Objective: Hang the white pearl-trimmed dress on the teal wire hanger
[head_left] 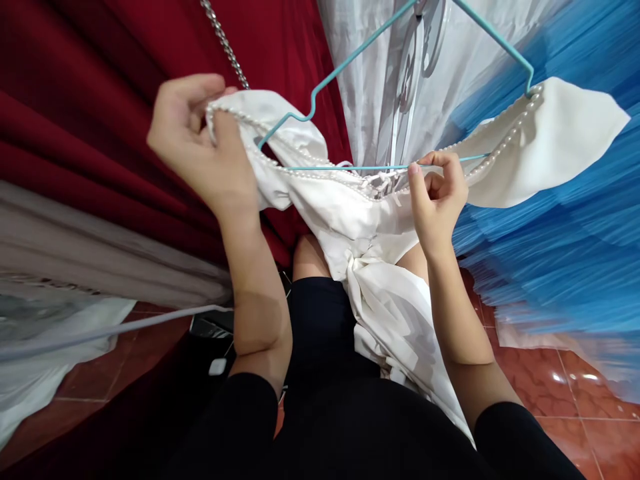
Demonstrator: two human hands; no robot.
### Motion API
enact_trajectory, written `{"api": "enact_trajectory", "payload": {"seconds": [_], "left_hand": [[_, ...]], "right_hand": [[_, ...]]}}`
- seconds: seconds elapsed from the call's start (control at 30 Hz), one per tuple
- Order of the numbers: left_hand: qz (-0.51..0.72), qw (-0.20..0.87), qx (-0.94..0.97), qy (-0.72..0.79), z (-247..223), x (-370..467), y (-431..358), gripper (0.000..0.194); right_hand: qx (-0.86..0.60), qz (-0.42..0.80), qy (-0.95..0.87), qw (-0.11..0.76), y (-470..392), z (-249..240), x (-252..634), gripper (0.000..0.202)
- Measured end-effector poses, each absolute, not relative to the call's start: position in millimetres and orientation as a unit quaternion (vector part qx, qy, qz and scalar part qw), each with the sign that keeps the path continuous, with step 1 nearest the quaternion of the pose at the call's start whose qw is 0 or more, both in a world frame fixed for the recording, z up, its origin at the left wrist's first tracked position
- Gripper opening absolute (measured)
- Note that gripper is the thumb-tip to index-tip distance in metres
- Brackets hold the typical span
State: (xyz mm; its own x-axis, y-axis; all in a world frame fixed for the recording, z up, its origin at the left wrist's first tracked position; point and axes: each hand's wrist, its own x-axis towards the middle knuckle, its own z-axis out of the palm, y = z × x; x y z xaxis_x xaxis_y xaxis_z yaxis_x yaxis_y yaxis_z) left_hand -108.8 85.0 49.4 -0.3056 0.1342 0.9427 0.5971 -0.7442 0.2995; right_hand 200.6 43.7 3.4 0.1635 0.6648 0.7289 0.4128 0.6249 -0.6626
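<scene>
A white dress (pixel 345 210) with a pearl-beaded neckline and a knot at the waist hangs in front of me, its skirt trailing down over my lap. My left hand (pixel 200 133) grips the dress at its left shoulder, fingers curled around the beaded edge. A light-blue wire hanger (pixel 345 63) runs inside the neckline, one end in each shoulder. With thumb and fingers, my right hand (pixel 440 193) pinches the hanger's lower bar at the front of the neckline. The fingertips of my left hand are partly hidden by the fabric.
Dark red fabric (pixel 100 87) hangs at the left, with a metal chain (pixel 225 43) against it. White cloth (pixel 360 73) hangs behind the hanger, and blue tulle (pixel 545 260) fills the right. Reddish floor tiles (pixel 565 387) show below. A pale cord (pixel 120 328) crosses at lower left.
</scene>
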Motion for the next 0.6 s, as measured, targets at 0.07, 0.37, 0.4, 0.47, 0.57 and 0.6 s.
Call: {"api": "enact_trajectory", "payload": {"seconds": [0.07, 0.37, 0.4, 0.47, 0.57, 0.6], "left_hand": [[-0.747, 0.137, -0.526, -0.383, 37, -115, 67, 0.008], [-0.631, 0.031, -0.668, -0.392, 2, -26, 2, 0.013], [-0.616, 0.050, -0.699, -0.360, 10, -16, 1, 0.013], [-0.590, 0.066, -0.728, -0.343, 27, -3, 4, 0.013], [-0.537, 0.037, -0.738, -0.407, 41, 1, 16, 0.022], [-0.522, 0.025, -0.737, -0.428, 41, 0, 20, 0.025]], "right_hand": [[-0.434, 0.100, -0.641, 0.625, 42, 6, 201, 0.032], [-0.432, 0.152, -0.612, 0.645, 40, 7, 189, 0.034], [-0.433, 0.154, -0.612, 0.644, 40, 6, 189, 0.034], [-0.436, 0.155, -0.611, 0.642, 39, 5, 191, 0.034], [-0.436, 0.168, -0.613, 0.637, 35, 6, 194, 0.033], [-0.434, 0.177, -0.615, 0.634, 34, 7, 194, 0.032]]}}
